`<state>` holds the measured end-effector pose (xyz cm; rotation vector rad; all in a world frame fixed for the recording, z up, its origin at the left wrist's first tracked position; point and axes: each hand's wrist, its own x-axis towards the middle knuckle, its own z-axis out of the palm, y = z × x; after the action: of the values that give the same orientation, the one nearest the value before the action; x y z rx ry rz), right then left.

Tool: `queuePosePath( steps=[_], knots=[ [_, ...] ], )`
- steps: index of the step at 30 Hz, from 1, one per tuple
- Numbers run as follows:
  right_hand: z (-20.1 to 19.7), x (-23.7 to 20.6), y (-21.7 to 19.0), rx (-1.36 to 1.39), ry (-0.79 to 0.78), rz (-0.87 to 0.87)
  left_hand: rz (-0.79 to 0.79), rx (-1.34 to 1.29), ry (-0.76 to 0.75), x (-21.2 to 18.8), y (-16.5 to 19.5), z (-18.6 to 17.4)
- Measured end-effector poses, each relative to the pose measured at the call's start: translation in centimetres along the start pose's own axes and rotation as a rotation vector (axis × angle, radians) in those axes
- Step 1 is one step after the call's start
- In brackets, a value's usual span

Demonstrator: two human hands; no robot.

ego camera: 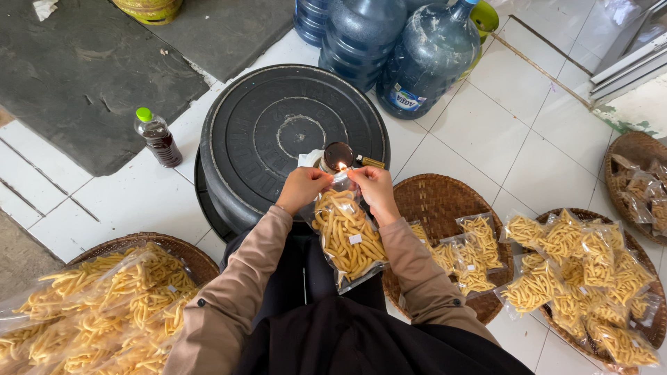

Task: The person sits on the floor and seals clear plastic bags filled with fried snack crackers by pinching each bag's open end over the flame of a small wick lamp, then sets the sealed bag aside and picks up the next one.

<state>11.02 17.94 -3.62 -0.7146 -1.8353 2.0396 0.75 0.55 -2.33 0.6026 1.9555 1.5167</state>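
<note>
clear plastic bag of yellow stick snacks, held up between both hands, just in front of the person's chest and hanging down toward the lap. left hand pinches the top edge on its side, fingers closed on the film; right hand does the same on the other side, so the mouth of the bag is drawn taut between them. directly beyond the fingertips, a small flame burns on a little lamp or candle tin that sits on a black round lid of a drum; the bag's top edge is at or very near the flame, contact not certain.

handling, as judged: bag looks light, film thin, soft and slick; contents are brittle sticks that would snap if squeezed. best hold is where the hands are now, at the empty top margin, pinching film only, not the filled belly. film would likely melt fast near heat, and fingers sit close to it.

around: left of the left hand, a small bottle of dark liquid with green cap on the floor. near the left elbow, a woven tray heaped with filled bags. right of the right hand, more woven trays with packed bags. beyond the drum, large blue water jugs.
</note>
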Motion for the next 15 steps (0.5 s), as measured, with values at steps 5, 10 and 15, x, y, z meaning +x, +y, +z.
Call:
queuePosePath(
  steps=[5, 10, 15],
  knots=[
    [-0.01, 0.09, -0.31, 0.003, 0.02, 0.029, 0.009, -0.058, -0.017, 0.09, -0.06, -0.23],
    [-0.05, 0.09, -0.38, 0.002, 0.038, 0.035, -0.004, -0.082, -0.012, 0.04, -0.13, -0.34],
    [-0.25, 0.08, -0.51, 0.021, 0.042, 0.03, -0.016, -0.062, 0.008, -0.16, -0.06, -0.43]
  ],
)
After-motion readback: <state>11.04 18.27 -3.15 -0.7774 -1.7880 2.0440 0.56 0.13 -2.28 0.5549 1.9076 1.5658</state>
